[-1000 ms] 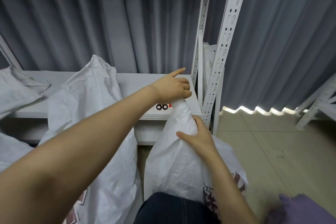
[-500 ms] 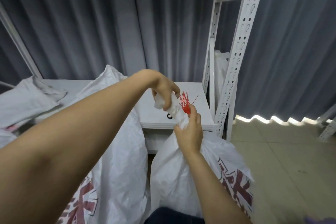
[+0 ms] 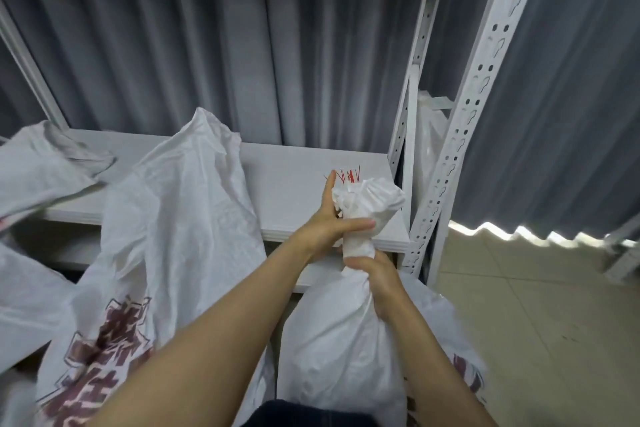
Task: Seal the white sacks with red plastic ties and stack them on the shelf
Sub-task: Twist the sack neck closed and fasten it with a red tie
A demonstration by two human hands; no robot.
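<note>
We had the sack (image 3: 346,340) standing on the floor (image 3: 536,305) at lower ctr of the frame, right in front of the shelf (image 3: 294,184), w/ its mouth gathered into a twisted neck just right of ctr. Our right hand (image 3: 375,270) was clenched round the base of that neck, prob. to stop the twist slipping. Our left hand (image 3: 329,229) grasped the neck just above it, thumb wrapped across the front, forefinger pointing up beside the ruffled top. Tips of the red ties (image 3: 350,176) poked up behind the ruffle, nr that forefinger. We couldn't tell whether the left hand also held them or they lay on the shelf. No tie showed round the neck, so sealing wasn't done yet, imo. A 2nd sack (image 3: 180,236), no tie visible on it, leaned against the shelf edge at left ctr. A 3rd sack (image 3: 45,166) lay on the shelf at far left, grey curtain (image 3: 207,45) behind.
</note>
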